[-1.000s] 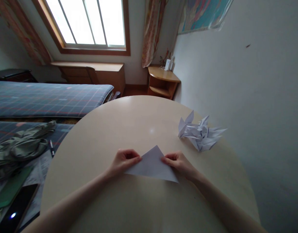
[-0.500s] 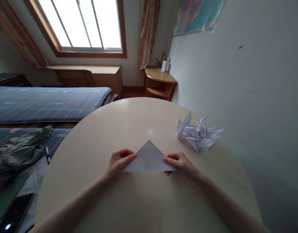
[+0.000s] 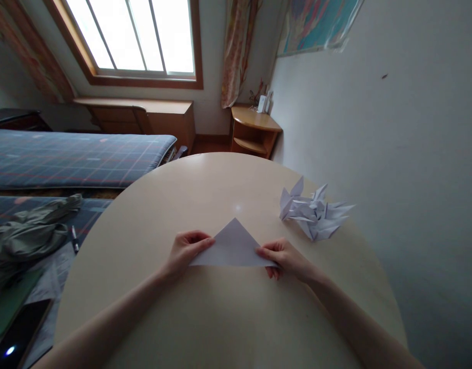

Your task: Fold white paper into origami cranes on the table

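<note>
A white paper folded into a triangle [image 3: 233,247] lies on the round beige table [image 3: 205,189], its apex pointing away from me. My left hand [image 3: 187,249] pinches the triangle's left corner with curled fingers. My right hand [image 3: 282,256] pinches the right corner, thumb on top and fingers curled beneath the edge. Both hands rest low on the tabletop, and the long folded edge runs between them.
A pile of several folded white paper figures [image 3: 315,211] sits at the table's right, near the wall. To the left are a bed with a plaid cover [image 3: 78,159], a green-grey cloth [image 3: 28,233], a pen [image 3: 74,238] and a dark phone [image 3: 16,341].
The triangle has been turned anticlockwise so its long edge now lies level between my hands, and its apex points straight away. Both hands kept their grip on the corners.
</note>
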Demonstrator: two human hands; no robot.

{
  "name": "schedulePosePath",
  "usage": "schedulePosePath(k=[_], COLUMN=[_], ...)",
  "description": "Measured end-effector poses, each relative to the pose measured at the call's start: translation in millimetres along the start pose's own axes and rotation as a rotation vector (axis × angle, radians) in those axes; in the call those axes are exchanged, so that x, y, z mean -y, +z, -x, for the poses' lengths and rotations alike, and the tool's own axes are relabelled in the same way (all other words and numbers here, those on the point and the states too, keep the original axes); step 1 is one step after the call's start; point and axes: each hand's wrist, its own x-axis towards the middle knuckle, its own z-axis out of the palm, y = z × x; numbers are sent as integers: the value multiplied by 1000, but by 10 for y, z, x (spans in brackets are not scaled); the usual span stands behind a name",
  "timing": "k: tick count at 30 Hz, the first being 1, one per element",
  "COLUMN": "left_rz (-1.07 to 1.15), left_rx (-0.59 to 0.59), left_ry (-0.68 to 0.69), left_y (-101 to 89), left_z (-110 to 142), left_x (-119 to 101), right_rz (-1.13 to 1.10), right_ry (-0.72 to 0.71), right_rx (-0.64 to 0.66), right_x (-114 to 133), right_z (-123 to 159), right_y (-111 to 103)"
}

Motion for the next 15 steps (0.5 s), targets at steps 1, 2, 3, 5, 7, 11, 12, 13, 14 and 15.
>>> schedulePosePath(k=[1,2,3,5,7,11,12,13,14,15], left_rz=[-2,-3,-2,-1,-7,-21,-20,-17,-10,-2], left_rx=[-2,-8,-17,-32,-35,-31,-33,-37,-42,-47], left_ry=[6,11,16,27,31,24,21,18,16,13], left_y=[-18,-37,-54,-83,-99,-100,-97,-94,-92,-90], left_z=[-11,-21,-32,-50,-64,-78,-79,-81,-82,-85], left_x=[-1,-3,-6,-10,-13,-20,-22,-25,-27,-28], right_rz=[12,18,17,3,-12,33,62,92,116,129], right_ry=[-7,-14,-20,-23,-17,-25,-35,-48,-60,-73], right_rx=[3,4,5,9,6,-4,-19,-44,-78,-116], right_x=[14,29,44,66,70,29,15,3,-8,-17], right_z=[4,6,9,10,8,-7,-12,-17,-22,-28], right_y=[-12,-27,-43,-73,-88,-73,-64,-56,-49,-44])
